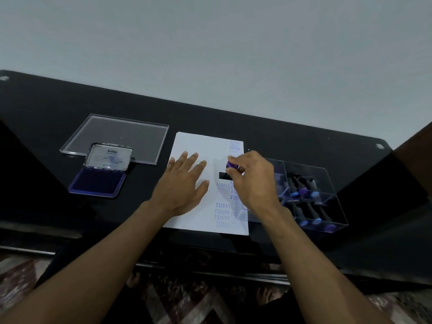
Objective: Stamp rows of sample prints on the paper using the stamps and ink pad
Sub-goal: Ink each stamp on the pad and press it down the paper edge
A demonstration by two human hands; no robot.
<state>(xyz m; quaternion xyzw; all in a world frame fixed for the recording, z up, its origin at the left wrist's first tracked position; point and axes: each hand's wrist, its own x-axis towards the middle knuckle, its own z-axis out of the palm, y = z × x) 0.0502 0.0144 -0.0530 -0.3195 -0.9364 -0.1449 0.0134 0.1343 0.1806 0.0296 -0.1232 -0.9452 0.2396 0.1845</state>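
Pressing stamp onto paper, centre of frame, slightly right. Black base sits flat on the sheet, long axis running left-right in the picture; purple knob sticks up into my right hand. Right fingers curled tight round the knob, pinching it from above. Stamp lies directly under those fingers, so the coming move looks like a straight lift up, then a shift to the next bare spot. Bare white area is just left of the base, toward my left hand; right hand is the nearer one and already has hold of it.

Left hand flat on the sheet, fingers straight and spread, holding nothing, pinning the paper down just left of the stamp, not touching it.

Blue prints already run along the right side of the paper, above and below the stamp; some read SAMPLE, others too blurred to tell.

Clear compartment box at right of frame, near my right wrist, holds more stamps with blue and purple knobs. Ink pad at left of frame, lid up, well apart from the stamp, so re-inking means reaching across my left hand. Clear lid lies flat behind it. All on the black counter.
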